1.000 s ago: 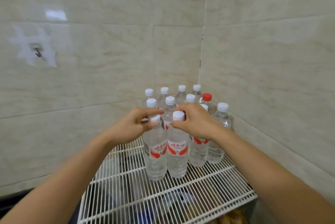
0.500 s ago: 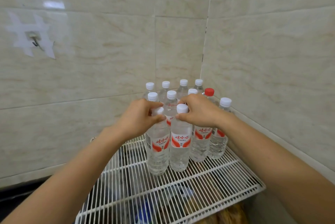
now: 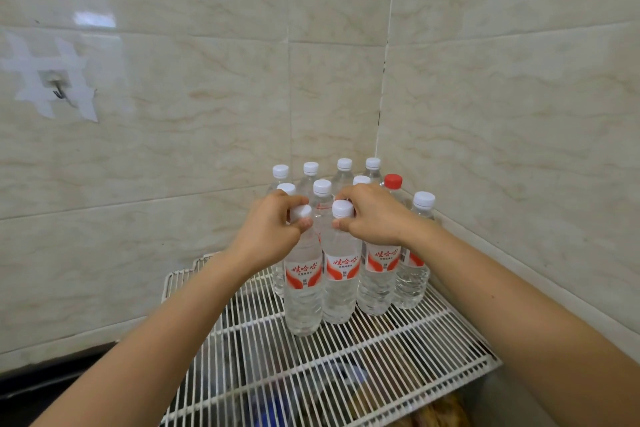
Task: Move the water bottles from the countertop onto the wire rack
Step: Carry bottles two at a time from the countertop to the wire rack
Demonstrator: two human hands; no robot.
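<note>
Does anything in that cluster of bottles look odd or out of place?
One bottle has a red cap, near the right wall, while every other visible cap is white. All the bottles stand upright on the wire rack; nothing is spilled or tipped.

Eleven water bottles (image 3: 339,274) on one wire rack (image 3: 346,357): ten white caps, one red-capped bottle (image 3: 393,181). Two hands in — left hand (image 3: 273,236), right hand (image 3: 372,217). One wall hook (image 3: 55,85).
</note>
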